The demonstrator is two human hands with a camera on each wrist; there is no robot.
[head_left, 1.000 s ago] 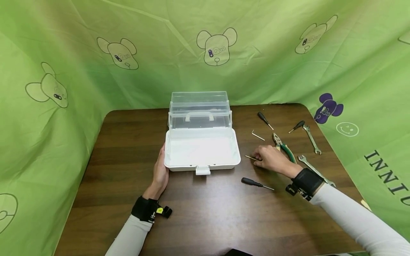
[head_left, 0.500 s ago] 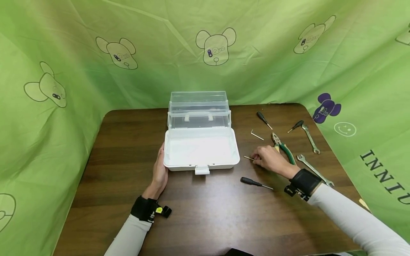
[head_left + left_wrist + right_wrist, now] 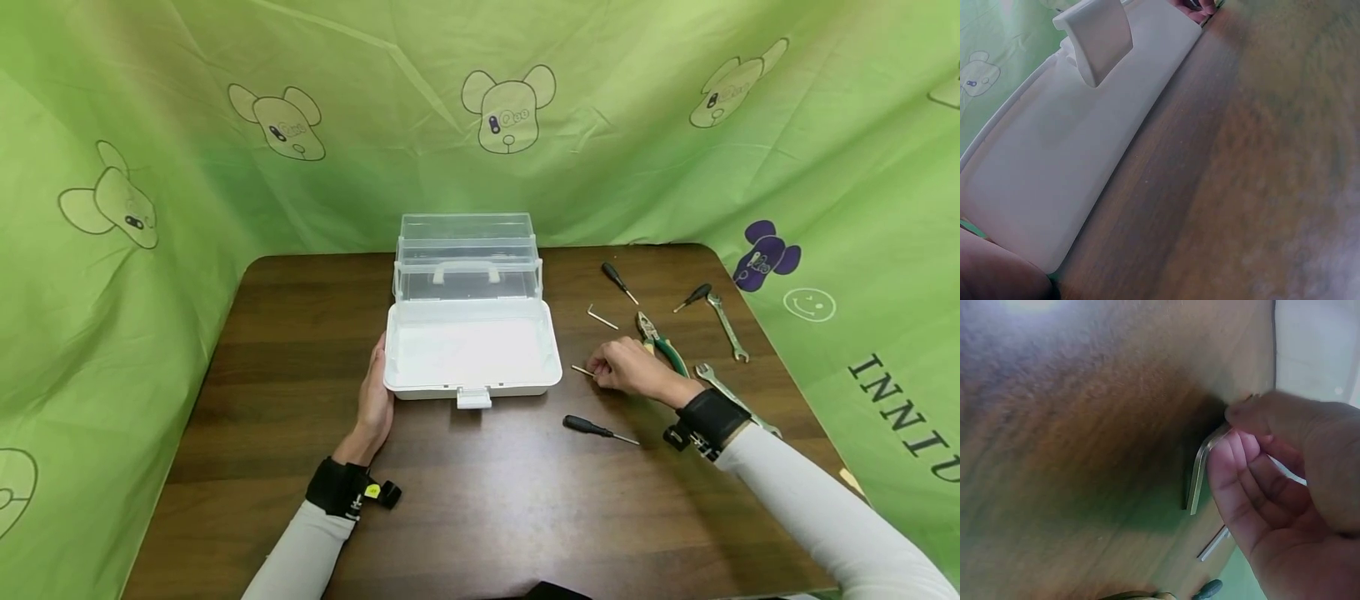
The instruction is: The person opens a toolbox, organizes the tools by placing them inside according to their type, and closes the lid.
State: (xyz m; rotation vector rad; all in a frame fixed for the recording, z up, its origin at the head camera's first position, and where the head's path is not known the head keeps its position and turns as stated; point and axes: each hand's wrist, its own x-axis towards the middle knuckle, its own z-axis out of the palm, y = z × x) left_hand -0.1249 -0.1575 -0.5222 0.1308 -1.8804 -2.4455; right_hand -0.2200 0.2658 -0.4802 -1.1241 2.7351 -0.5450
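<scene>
A white plastic toolbox (image 3: pixel 427 393) stands with its clear lid raised, its white bottom bare and its latch facing me. My left hand (image 3: pixel 372 407) lies along the box's left side, fingers extended against the wall; the left wrist view shows the front wall (image 3: pixel 1066 150) and latch (image 3: pixel 1107 40) up close. To the right of the box, my right hand (image 3: pixel 628 367) pinches a brass-coloured hex key (image 3: pixel 581 369) between thumb and fingers, low over the table. In the right wrist view the bent end of this hex key (image 3: pixel 1198 475) sticks out below the thumb.
A second hex key (image 3: pixel 602 317) lies behind my right hand. Green-handled pliers (image 3: pixel 669 348) and two wrenches (image 3: pixel 727 327) lie to its right. A black-handled screwdriver (image 3: pixel 588 426) is in front, with two more screwdrivers (image 3: pixel 615 276) farther back. A green curtain (image 3: pixel 375 183) hangs behind the table.
My right thumb and fingers have drawn slightly closer together at the hex key, and the wrist has shifted a little. My left hand and the toolbox stay in place.
</scene>
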